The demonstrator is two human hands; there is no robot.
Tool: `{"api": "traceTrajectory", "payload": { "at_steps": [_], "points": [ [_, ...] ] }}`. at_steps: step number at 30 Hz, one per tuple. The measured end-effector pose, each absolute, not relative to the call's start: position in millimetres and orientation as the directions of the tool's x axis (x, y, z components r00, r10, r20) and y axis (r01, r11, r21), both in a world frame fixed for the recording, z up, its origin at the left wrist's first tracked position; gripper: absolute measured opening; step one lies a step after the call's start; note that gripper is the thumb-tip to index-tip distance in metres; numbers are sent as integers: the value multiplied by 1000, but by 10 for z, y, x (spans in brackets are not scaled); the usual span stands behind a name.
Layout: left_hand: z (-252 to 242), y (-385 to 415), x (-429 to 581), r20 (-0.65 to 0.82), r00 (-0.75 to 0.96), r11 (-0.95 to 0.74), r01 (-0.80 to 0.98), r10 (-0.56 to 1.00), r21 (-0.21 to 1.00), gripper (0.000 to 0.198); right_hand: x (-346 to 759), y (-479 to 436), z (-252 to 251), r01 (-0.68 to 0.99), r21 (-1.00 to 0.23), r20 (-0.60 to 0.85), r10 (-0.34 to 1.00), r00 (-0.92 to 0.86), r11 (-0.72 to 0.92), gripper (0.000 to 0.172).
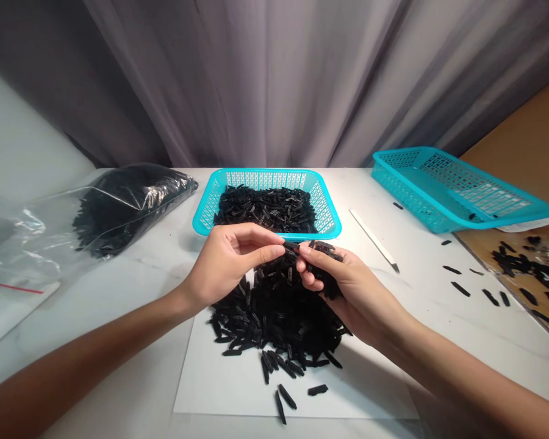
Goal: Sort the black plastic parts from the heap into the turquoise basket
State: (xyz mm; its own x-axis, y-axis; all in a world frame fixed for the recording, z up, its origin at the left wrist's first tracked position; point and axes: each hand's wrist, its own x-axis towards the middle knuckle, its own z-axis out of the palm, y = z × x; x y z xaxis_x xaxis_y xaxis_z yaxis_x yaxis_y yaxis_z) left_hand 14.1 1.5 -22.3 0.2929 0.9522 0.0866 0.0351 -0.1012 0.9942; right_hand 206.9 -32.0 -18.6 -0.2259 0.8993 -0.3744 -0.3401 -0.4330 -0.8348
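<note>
A heap of small black plastic clips (274, 317) lies on a white sheet (219, 378) in front of me. My left hand (231, 259) pinches one black clip (291, 247) between thumb and forefinger just above the heap. My right hand (343, 283) meets it from the right, fingertips on the same clip, with a bunch of black clips (327, 268) cupped in its palm. Behind the hands stands a turquoise basket (327, 201) filled with more black clips.
A clear plastic bag (119, 204) of black clips lies at the left. An almost bare second turquoise basket (452, 189) sits at the right. A white strip (374, 239) and scattered clips (460, 288) lie nearby. More clips rest on brown board (531, 262) at far right.
</note>
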Motion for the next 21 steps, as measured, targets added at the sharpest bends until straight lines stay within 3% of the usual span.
{"api": "traceTrajectory", "payload": {
  "at_steps": [21],
  "points": [
    [-245,18,124,226,293,-243,23,929,970,11,2071,-326,-146,-370,-822,-357,897,-261,-434,25]
  ]
}}
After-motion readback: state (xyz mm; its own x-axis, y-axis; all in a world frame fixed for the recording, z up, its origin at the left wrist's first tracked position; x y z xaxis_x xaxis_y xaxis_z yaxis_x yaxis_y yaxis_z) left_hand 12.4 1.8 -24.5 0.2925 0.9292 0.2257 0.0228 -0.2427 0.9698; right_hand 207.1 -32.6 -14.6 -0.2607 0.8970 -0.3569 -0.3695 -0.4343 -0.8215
